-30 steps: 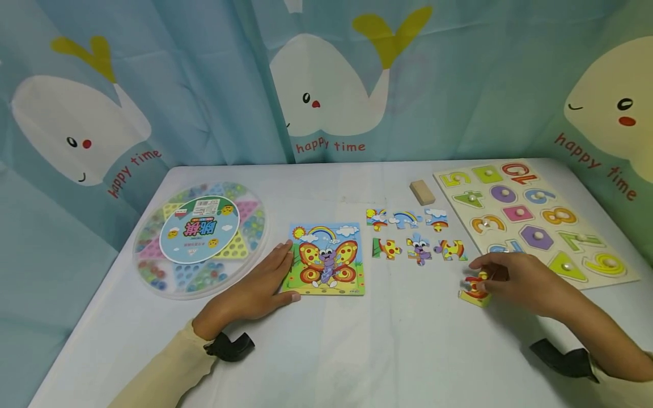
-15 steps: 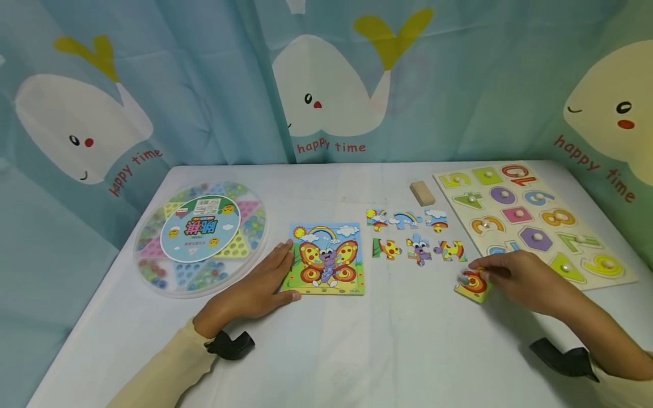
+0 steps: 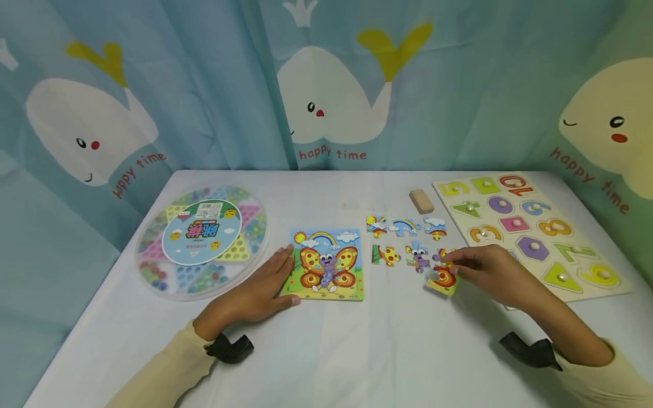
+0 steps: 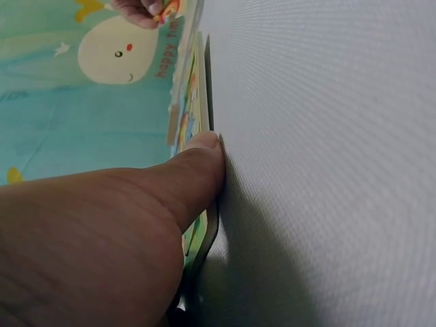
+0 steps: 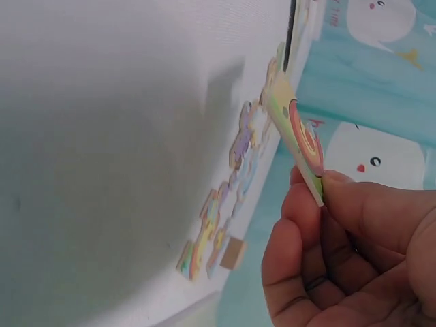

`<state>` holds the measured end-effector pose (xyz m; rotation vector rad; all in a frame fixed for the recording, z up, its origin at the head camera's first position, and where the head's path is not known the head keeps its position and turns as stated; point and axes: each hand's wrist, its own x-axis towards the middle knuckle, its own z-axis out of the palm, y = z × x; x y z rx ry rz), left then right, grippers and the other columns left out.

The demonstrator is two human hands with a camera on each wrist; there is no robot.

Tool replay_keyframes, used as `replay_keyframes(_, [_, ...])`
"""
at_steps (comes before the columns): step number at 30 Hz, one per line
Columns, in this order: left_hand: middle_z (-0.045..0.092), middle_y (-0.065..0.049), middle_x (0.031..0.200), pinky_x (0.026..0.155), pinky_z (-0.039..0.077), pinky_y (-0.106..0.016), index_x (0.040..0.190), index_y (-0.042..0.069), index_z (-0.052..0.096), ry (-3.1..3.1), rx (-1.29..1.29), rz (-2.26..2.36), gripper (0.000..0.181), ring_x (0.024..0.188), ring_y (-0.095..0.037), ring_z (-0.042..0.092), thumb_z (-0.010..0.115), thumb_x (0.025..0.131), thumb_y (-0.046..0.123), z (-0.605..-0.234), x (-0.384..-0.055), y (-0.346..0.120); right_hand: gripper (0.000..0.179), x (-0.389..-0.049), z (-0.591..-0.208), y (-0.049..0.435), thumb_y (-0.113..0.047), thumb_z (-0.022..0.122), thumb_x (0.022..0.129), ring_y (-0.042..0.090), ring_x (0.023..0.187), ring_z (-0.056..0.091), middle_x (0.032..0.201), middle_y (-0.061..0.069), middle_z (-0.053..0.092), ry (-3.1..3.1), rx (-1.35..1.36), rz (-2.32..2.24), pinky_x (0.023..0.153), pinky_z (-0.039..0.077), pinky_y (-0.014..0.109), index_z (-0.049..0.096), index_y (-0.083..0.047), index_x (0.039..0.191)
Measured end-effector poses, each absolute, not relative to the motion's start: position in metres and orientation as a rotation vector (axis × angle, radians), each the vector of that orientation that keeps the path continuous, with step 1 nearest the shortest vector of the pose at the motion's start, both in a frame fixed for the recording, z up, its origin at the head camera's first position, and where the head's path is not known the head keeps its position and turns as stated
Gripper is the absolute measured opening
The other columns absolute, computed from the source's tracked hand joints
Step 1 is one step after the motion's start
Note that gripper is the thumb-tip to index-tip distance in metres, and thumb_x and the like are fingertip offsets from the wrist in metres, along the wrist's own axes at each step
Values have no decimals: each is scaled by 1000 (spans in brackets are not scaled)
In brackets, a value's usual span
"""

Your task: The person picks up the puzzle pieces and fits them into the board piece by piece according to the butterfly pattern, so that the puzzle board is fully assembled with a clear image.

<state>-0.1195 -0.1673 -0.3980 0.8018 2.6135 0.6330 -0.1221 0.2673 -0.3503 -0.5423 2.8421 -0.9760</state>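
Note:
My left hand (image 3: 257,289) rests on the left edge of a square butterfly puzzle board (image 3: 326,272), with its fingers extended and the thumb at the near corner. In the left wrist view the thumb (image 4: 201,163) lies along the board's edge. My right hand (image 3: 497,277) pinches a jigsaw piece (image 3: 442,283) with a red-orange swirl on green. The right wrist view has this piece (image 5: 300,136) tilted between thumb and fingers, above the table. Loose jigsaw pieces lie in two rows behind it, among them a rainbow piece (image 3: 406,228) and a butterfly-face piece (image 3: 419,258).
A small wooden block (image 3: 421,201) lies behind the loose pieces. A pegged number board (image 3: 533,269) is at the right, partly behind my right forearm. On the left sits a round clear-lidded Chinese checkers set (image 3: 201,232). A whale-print curtain (image 3: 224,113) hangs behind the table.
My right hand has carried the swirl jigsaw piece leftward, close to the lower row of loose pieces. My left hand stays on the board. The head view has tilted slightly upward.

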Motion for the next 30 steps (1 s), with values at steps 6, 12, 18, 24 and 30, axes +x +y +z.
replay_keyframes(6, [-5, -13, 162, 117, 10, -45, 153, -4, 11, 2622, 787, 626, 87, 147, -28, -6, 57, 97, 44, -400, -118, -170, 21, -127, -356, 256, 7, 67, 86, 8, 84, 60, 101, 11, 72, 2859, -698, -989, 66, 50, 20, 74, 2, 105])
replay_keyframes(12, [-5, -11, 162, 117, 10, -45, 154, -2, 11, 2619, 785, 620, 87, 147, -27, -6, 56, 97, 46, -401, -118, -170, 21, -132, -355, 242, 5, 68, 87, 10, 78, 57, 97, 6, 71, 2841, -678, -1016, 63, 49, 22, 73, 1, 107])
replay_keyframes(18, [-5, -12, 162, 117, 10, -45, 154, -3, 11, 2613, 800, 621, 86, 147, -28, -6, 57, 97, 44, -399, -119, -168, 17, -136, -357, 228, 7, 69, 85, 9, 75, 58, 94, 3, 71, 2815, -719, -1061, 61, 50, 22, 75, -2, 99])
replay_keyframes(24, [-5, -12, 162, 117, 10, -45, 154, -3, 11, 2609, 801, 618, 87, 147, -29, -6, 57, 97, 44, -398, -120, -167, 19, -139, -358, 215, 9, 69, 84, 11, 78, 59, 94, 3, 71, 2793, -793, -1089, 64, 51, 23, 76, -3, 97])
replay_keyframes(30, [-5, -12, 162, 117, 11, -45, 154, -2, 11, 2607, 800, 615, 87, 147, -28, -6, 58, 96, 44, -399, -121, -167, 18, -142, -357, 206, 8, 68, 86, 12, 77, 56, 91, -2, 71, 2749, -821, -1092, 65, 50, 24, 75, -3, 98])
